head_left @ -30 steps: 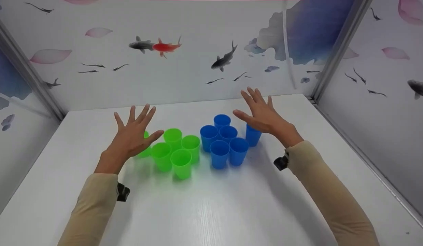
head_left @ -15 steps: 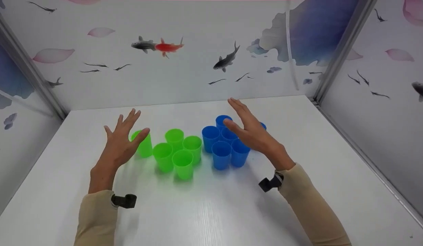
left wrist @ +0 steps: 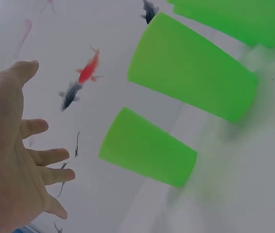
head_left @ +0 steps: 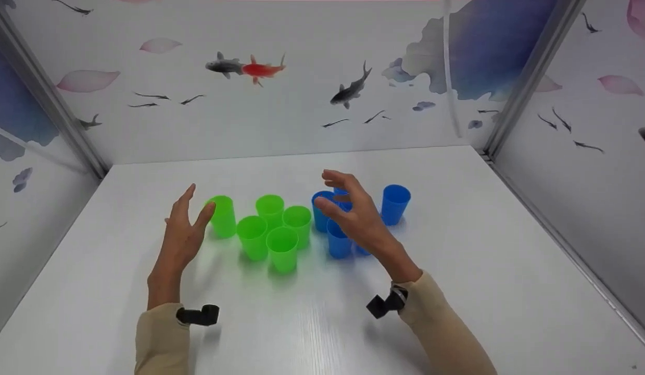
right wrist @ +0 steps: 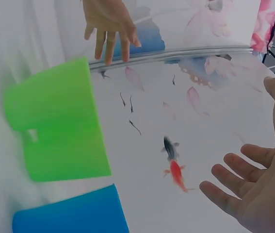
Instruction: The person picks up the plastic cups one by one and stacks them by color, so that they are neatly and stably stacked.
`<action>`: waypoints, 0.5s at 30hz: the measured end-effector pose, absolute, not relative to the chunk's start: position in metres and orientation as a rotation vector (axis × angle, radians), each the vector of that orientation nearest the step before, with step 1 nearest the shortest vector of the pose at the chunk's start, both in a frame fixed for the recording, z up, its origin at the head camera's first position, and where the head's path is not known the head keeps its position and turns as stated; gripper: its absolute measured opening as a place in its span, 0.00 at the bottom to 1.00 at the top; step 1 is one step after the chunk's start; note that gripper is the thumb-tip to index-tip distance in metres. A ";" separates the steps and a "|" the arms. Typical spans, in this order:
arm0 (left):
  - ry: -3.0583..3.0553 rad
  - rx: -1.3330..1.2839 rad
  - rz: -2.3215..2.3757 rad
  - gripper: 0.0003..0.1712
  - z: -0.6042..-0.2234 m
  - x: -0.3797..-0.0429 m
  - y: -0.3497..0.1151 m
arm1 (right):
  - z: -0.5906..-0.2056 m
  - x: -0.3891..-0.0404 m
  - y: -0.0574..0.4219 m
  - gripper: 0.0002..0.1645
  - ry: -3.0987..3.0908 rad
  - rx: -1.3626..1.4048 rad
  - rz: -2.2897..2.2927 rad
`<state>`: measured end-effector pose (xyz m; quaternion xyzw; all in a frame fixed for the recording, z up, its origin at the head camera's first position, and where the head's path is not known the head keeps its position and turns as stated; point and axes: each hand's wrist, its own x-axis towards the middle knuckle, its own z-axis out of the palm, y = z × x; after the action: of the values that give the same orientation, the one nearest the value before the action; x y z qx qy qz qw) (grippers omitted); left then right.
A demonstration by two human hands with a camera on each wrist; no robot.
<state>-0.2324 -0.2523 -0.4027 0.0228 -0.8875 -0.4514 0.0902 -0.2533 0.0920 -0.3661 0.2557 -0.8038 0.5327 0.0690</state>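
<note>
Several green plastic cups (head_left: pixel 282 249) stand upright, mouths up, left of centre on the white table. Beside them on the right is a close cluster of blue cups (head_left: pixel 339 245). One blue cup (head_left: pixel 395 205) stands apart, farther right. My left hand (head_left: pixel 182 237) hovers beside the leftmost green cup (head_left: pixel 224 219), its thumb overlapping that cup's rim in the head view. In the left wrist view its fingers are spread and hold nothing. My right hand (head_left: pixel 364 221) is above the blue cluster, hiding part of it. Its fingers are loosely bent and, in the right wrist view, grasp nothing.
White panels printed with fish and petals enclose the table (head_left: pixel 280 333) at the back and both sides. A metal corner post (head_left: pixel 530 83) rises at the back right. Each wrist wears a small black camera (head_left: pixel 198 315).
My right hand has moved left and nearer to me, from beside the lone blue cup to over the cluster. My left hand has drawn back slightly leftward, uncovering the leftmost green cup.
</note>
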 end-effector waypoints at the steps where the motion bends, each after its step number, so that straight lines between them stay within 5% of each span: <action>1: -2.622 0.077 -1.372 0.45 -0.403 -0.233 -0.253 | -0.368 -0.252 0.089 0.41 -2.411 0.771 1.632; 15: -2.622 0.188 -1.528 0.58 -0.421 -0.247 -0.245 | -0.401 -0.241 0.049 0.38 -2.380 0.595 1.877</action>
<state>-0.2471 -0.2449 -0.4214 0.0617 -0.8612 -0.5019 0.0505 -0.2406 0.0494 -0.4009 0.1926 -0.7701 0.6075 0.0264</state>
